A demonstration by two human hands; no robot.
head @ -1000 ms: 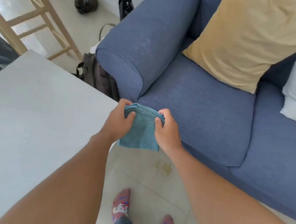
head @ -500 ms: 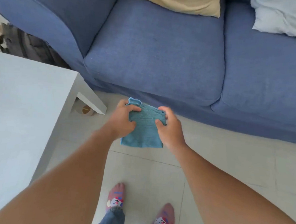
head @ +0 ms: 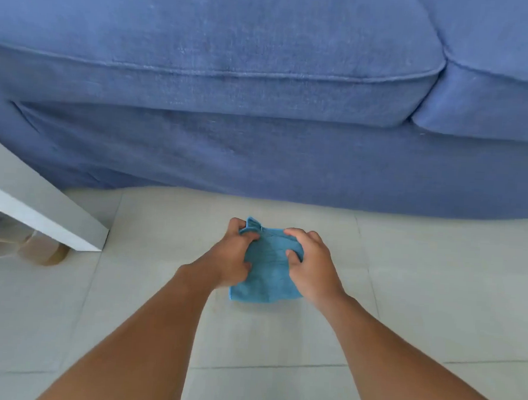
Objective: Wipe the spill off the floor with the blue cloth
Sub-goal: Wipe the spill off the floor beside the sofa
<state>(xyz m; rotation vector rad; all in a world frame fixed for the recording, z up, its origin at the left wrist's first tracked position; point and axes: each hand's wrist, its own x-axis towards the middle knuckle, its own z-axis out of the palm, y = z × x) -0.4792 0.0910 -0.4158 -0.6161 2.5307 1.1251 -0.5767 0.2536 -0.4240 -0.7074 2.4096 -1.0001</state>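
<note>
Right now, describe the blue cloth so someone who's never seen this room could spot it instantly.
Start at the big blue sofa and drop to the pale tiled floor in front of it. There, the left hand and right hand grip a small folded blue cloth, brighter and more turquoise than the sofa.

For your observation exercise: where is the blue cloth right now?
In the head view, the blue cloth sits low centre, held between left hand and right hand, over the floor before the sofa.
</note>
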